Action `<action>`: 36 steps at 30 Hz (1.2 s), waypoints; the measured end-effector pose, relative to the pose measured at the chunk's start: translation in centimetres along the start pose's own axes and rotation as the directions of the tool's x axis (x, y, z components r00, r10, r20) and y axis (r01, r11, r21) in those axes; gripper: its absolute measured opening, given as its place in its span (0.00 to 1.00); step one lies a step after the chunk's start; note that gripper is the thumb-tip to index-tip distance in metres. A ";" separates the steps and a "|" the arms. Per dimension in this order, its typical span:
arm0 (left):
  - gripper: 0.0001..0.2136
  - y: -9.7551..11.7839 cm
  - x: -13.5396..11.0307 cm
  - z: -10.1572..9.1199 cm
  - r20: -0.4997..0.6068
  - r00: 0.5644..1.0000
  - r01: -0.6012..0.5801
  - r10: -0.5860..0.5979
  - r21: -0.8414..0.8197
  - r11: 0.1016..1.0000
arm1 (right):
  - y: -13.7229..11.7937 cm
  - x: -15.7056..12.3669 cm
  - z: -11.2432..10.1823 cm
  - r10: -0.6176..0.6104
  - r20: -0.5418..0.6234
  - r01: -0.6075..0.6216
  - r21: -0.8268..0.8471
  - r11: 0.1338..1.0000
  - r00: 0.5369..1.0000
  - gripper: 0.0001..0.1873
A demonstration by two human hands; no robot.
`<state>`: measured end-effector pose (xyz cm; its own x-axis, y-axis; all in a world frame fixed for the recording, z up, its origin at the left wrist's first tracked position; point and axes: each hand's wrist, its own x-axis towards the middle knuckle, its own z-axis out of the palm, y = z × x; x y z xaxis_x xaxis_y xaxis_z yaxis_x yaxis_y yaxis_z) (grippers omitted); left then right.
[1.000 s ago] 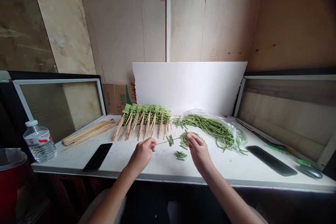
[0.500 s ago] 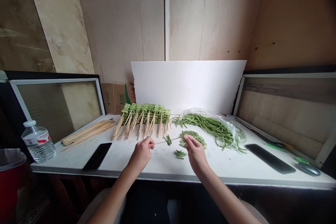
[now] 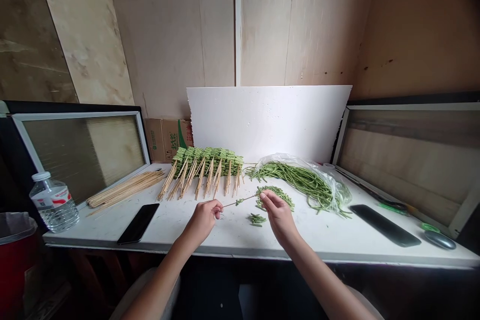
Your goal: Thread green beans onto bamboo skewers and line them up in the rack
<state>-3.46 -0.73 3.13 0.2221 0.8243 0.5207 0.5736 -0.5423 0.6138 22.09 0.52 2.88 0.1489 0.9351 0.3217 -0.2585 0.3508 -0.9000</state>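
Thumb and forefinger of our left hand (image 3: 202, 217) are pinched shut on the blunt end of a skewer (image 3: 229, 204). We hold it just above the table (image 3: 225, 236), nearly level, with its point aimed right. That keeps the shaft steady and leaves the sharp end free. A few bean bits (image 3: 240, 201) already sit threaded partway along it.

Our right hand (image 3: 276, 214) meets the skewer's tip, fingertips drawn together on what looks like one more piece (image 3: 258, 193). It is too small to tell whether the point has entered it.

We judge the layout is meant to spare reaching. The cut pile (image 3: 279, 192) lies just beyond the right hand, and a smaller cluster (image 3: 257, 219) rests between the two hands. Behind the pile, long beans (image 3: 300, 177) spill from a clear bag (image 3: 337, 192).

Loaded skewers (image 3: 206, 165) are fanned in a row at the back, bean ends against the foam board (image 3: 270, 120) and handles toward us. Bare sticks (image 3: 123, 189) lie bundled to the left, near the holding hand.

A phone (image 3: 138, 223) and a bottle (image 3: 54, 202) sit well apart on the left. A black bar (image 3: 386, 226) and a mouse (image 3: 442, 240) lie far right.
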 end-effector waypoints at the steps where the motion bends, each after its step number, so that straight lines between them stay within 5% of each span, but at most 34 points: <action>1: 0.13 -0.1 0.0 0.0 -0.019 1.000 0.010 -0.010 0.023 1.000 | 0.2 0.0 0.0 -0.002 -0.002 0.002 0.000 1.000 1.000 0.18; 8: 0.12 -0.3 -0.2 0.7 -0.060 0.998 0.035 -0.030 0.088 0.996 | 1.6 -0.2 -0.1 0.161 -0.094 -0.159 0.037 0.987 0.982 0.21; 15: 0.13 -0.4 -0.3 0.6 0.069 0.996 0.055 -0.052 -0.035 0.998 | 0.9 -0.2 0.0 0.049 0.005 -0.049 0.038 0.998 0.999 0.16; 22: 0.12 -0.6 -0.2 0.7 -0.059 0.998 0.015 -0.012 0.054 0.998 | 0.7 -0.7 0.4 0.091 -0.046 -0.090 0.006 0.996 0.995 0.18; 36: 0.11 0.4 -0.3 1.5 -0.037 0.999 -0.004 0.006 0.033 0.999 | 2.2 -2.4 2.1 0.072 0.052 -0.069 -0.063 0.996 0.996 0.19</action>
<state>-2.15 -0.97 2.33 0.1962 0.8148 0.5455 0.5986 -0.5402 0.5915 19.18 -0.84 0.70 0.0801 0.9593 0.2709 -0.2073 0.2818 -0.9368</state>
